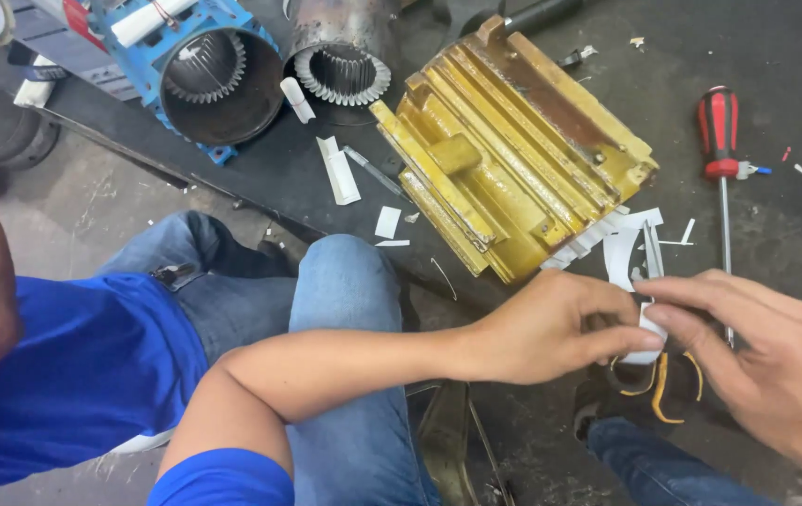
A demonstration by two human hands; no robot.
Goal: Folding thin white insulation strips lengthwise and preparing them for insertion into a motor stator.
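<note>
White paper strip (646, 345), small and curved; fingers of both hands (551, 328) (757, 361) pinch it.

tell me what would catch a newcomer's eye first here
The yellow finned motor housing lies on the dark floor mat at top centre, white paper strips poking from its near end. Just below it, the left hand and right hand pinch a small white paper piece between them. A red-handled screwdriver lies to the right, and a blue stator housing sits top left.
</note>
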